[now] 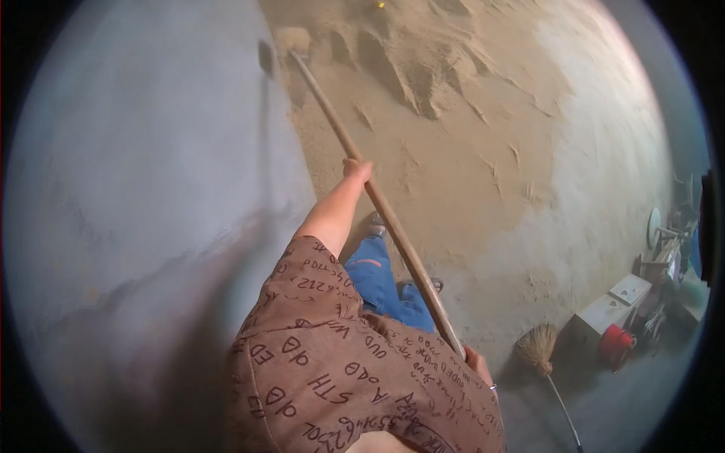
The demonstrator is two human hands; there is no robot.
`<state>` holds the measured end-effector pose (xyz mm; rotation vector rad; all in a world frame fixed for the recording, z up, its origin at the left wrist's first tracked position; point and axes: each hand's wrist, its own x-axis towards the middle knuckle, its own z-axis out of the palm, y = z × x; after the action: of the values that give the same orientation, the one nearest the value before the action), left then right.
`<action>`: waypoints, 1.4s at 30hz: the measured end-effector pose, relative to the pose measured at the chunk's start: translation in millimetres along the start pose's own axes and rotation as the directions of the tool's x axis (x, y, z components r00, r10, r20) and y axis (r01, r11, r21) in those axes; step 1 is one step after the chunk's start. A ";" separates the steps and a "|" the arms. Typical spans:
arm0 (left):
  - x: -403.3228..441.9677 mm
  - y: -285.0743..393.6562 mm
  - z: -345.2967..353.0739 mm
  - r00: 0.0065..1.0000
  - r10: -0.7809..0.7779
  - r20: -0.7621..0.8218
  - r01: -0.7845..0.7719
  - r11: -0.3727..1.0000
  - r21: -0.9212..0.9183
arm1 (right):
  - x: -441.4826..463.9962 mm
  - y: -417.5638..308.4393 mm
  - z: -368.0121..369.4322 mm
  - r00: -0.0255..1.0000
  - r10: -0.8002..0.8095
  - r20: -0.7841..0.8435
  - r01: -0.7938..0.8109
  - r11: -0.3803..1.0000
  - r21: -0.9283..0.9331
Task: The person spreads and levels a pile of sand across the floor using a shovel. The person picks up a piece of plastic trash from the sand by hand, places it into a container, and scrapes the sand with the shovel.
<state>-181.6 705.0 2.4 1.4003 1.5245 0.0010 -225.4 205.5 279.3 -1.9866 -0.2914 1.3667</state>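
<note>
A long-handled shovel [400, 238] slants from my waist up to the sand at the upper left. My left hand [358, 170] is wrapped round the middle of its wooden handle, with the arm stretched forward. Down by my right hip, my right hand [477, 365] is closed at the handle's near end, partly hidden by the handle and my shirt. The shovel's far end reaches the sand [438, 143] close to the wall; dust or sand blurs the blade, so its shape is unclear.
A pale wall [166, 151] rises along my left side. Uneven sand ridges cover the floor ahead. To the lower right lie a straw broom [538, 351], a pale box [600, 317], a red container [617, 343] and other clutter. My feet stand beneath the handle.
</note>
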 end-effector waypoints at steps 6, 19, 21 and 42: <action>-115.6 -48.6 67.3 0.942 -0.176 0.287 0.269 0.906 -0.327 | -85.2 39.4 -35.7 0.845 0.320 -0.428 -0.517 0.691 -0.504; -533.6 -139.8 174.9 0.278 -0.359 0.891 0.676 0.732 0.084 | -429.1 73.0 -228.8 0.752 -0.152 -0.641 -0.639 0.072 -0.766; -537.0 -152.5 172.7 0.296 -0.389 0.872 0.687 0.721 0.088 | -419.4 57.0 -218.3 0.754 -0.188 -0.629 -0.628 0.073 -0.775; -90.6 -121.5 74.4 0.928 -0.313 0.203 0.367 0.861 -0.353 | -112.5 -38.8 28.0 0.929 0.161 -0.334 -0.356 0.637 -0.684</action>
<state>-240.9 554.7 -47.0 0.7898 1.5374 -0.0135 -289.6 184.8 381.1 -2.9589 -0.5188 1.2547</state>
